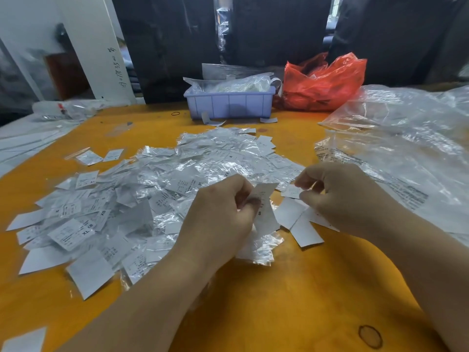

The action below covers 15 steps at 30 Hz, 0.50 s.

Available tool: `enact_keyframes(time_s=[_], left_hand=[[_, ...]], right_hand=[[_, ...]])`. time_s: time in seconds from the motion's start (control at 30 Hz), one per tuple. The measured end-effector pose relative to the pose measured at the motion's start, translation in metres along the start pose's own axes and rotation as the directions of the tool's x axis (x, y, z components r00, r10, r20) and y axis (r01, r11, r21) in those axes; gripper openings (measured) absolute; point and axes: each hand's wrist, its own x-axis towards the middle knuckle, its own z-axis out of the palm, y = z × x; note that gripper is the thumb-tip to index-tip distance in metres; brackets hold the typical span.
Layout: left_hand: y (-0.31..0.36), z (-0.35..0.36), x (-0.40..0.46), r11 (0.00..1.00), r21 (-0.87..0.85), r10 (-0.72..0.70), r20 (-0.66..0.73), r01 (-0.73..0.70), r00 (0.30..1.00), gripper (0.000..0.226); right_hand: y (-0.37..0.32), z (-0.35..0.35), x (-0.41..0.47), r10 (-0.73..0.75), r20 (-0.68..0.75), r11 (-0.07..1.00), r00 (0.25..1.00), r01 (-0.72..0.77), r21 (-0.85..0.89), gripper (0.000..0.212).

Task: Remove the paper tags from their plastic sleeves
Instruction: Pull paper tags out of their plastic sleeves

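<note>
So the paper tag (264, 207) was up off the table just in front of the big heap, pinched in the left hand (223, 217), fingers curled round it near its middle; a crinkly plastic sleeve (258, 250) hung under that hand, though I couldn't tell if the tag's lower end was fully out of it; the right hand (340, 196) sat just beside, thumb and forefinger closed on what looked like a second small tag (291, 191), hard to be sure; my read is these things weigh next to nothing, the paper bends and creases easily, and the film is slick and clingy, so I'd pinch the paper by a bare corner and hold the sleeve by its open edge, not squeeze both layers together or nothing slides; behind the hands the pile of sleeved tags (142, 194) spread across the orange table (291, 295), size letters like XL and XS showing; a few bare white slips (304, 229) lay under the right hand; further back a blue plastic bin (228, 104) stuffed with clear bags, a red plastic bag (322, 82) beside it, and a big clear bag (401, 143) sprawled on the right; nothing really blocked the hands, but that loose clutter could easily get swept or snagged.
</note>
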Motion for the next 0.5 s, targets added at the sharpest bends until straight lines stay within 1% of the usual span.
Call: enact_keyframes(time_s=[0.17,0.27,0.33,0.37,0.43,0.5], left_hand=[[0.004,0.004,0.001,0.998,0.032,0.05,-0.004,-0.049,0.999,0.008],[0.006,0.007,0.0,0.996,0.022,0.082,-0.003,-0.082,0.997,0.011],[0.008,0.01,-0.003,0.995,0.012,0.097,-0.002,-0.097,0.995,0.016],[0.009,0.011,-0.004,0.995,0.012,0.096,0.003,-0.096,0.995,0.018],[0.01,0.013,-0.006,0.996,0.017,0.091,0.025,-0.092,0.996,0.019],[0.012,0.014,-0.007,0.995,0.02,0.092,0.046,-0.093,0.995,0.019]], right_hand=[[-0.005,-0.014,-0.001,-0.023,-0.035,0.995,0.999,0.019,-0.099,0.021],[-0.003,-0.03,0.0,-0.022,-0.179,0.986,0.984,-0.008,-0.166,0.025],[0.001,-0.037,0.0,0.038,-0.229,0.972,0.973,-0.089,-0.218,0.029],[0.003,-0.039,0.001,0.095,-0.214,0.96,0.972,-0.146,-0.238,0.029],[0.002,-0.037,-0.001,0.213,-0.13,0.946,0.968,-0.238,-0.221,0.028],[-0.004,-0.029,-0.004,0.23,-0.02,0.956,0.973,-0.23,-0.182,0.028]])
